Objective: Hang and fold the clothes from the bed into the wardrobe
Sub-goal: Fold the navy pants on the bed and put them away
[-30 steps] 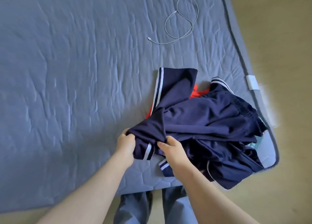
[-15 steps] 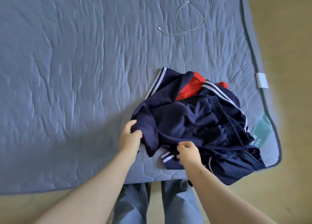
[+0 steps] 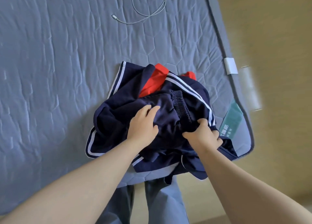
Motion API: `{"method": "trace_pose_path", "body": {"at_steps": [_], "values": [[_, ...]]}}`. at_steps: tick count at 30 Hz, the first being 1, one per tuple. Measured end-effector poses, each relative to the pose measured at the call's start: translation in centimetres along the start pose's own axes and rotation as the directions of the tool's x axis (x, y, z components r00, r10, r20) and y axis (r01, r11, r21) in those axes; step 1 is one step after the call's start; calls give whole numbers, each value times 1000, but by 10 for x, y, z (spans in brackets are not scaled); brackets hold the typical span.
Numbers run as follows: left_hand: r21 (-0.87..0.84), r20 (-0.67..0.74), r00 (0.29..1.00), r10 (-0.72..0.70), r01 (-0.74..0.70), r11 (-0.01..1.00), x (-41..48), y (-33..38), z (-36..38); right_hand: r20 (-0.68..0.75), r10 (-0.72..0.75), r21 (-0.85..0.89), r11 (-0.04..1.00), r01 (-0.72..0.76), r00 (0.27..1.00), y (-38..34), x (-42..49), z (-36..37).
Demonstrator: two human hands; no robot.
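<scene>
while the right hand point(image 3: 203, 136) grips the navy clothes point(image 3: 168, 122), the left hand point(image 3: 143, 124) lies open, red fabric point(image 3: 152, 83) half-buried.

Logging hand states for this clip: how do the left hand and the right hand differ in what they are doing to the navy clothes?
The left hand lies on top of the navy clothes with its fingers spread and open; the right hand is closed, bunching fabric in its fist.
The left hand sits near the pile's middle; the right hand is at the pile's right side, just below the elastic waistband.
Both touch the same pile on the bed.
</scene>
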State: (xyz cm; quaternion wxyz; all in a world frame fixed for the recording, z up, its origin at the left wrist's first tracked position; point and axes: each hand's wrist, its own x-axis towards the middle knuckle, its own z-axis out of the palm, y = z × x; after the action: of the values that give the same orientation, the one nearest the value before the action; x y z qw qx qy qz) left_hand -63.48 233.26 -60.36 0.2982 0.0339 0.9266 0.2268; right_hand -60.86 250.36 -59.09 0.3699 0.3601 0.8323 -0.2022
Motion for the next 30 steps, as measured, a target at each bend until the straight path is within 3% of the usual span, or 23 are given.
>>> {"method": "trace_pose_path", "body": {"at_steps": [3,7,10,12,15,17,20,23,26,30], "values": [[227,9,978,207,-204,952,6,15,-3,-29,-180,-127,976,175,983,2,-7,6],[524,238,896,374,-443,728,11,26,-17,-82,-425,-191,894,405,901,-2,-26,14],[583,283,863,418,-501,640,9,26,-35,-97,-534,-209,836,507,840,-3,-40,17],[621,255,803,538,-563,546,2,23,-51,-139,-551,-234,825,514,823,-7,-53,15],[621,221,765,605,-588,517,-16,14,-80,-213,-568,-296,813,502,795,-21,-74,6],[634,179,734,655,-595,494,-30,-2,-103,-256,-624,-369,769,522,738,-42,-95,2],[600,181,751,635,-595,534,-54,-16,-145,-342,-715,-489,689,535,610,-71,-131,4],[577,202,876,439,-468,669,-72,-31,-185,-406,-730,-505,681,531,550,-98,-163,6],[537,68,935,349,-329,777,-104,-49,-243,-448,-750,-509,662,551,487,-138,-209,-3],[548,-90,929,359,-255,797,-150,-59,-324,-427,-785,-507,619,600,449,-189,-274,-38]]}}
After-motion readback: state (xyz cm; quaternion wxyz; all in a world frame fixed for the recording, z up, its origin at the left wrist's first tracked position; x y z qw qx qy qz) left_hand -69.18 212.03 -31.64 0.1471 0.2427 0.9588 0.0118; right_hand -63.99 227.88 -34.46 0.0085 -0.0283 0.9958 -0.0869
